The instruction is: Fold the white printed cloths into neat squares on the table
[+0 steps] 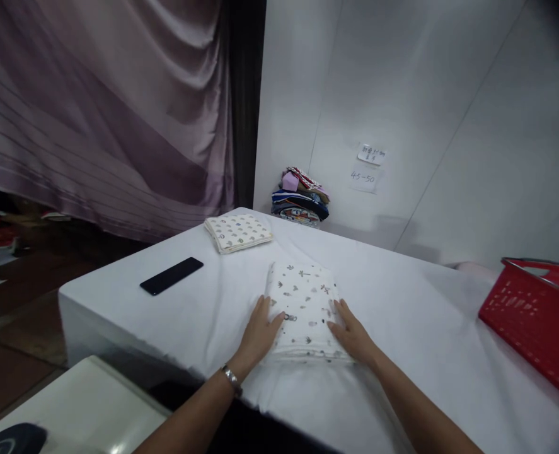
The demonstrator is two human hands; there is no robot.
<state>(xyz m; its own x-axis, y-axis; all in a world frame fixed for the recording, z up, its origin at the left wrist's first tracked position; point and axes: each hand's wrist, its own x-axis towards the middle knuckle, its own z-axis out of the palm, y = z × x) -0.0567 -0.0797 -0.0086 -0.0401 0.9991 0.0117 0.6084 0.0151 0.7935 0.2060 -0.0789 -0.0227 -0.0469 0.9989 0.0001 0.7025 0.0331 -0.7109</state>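
A folded white cloth with small dark prints (304, 301) lies on the white-covered table (402, 315) in front of me. My left hand (260, 329) rests flat against its left edge, fingers stretched out, a metal watch band on the wrist. On the cloth's right edge my right hand (350, 333) lies flat, fingers also extended. Neither hand grips anything. A second folded printed cloth (238, 232) sits further back on the left.
A black phone (171, 275) lies on the table's left part. A red plastic basket (537, 318) stands at the right edge. A pile of colourful fabrics (300, 197) sits at the wall, under two paper notes (368, 166). A purple curtain (104, 113) hangs at left.
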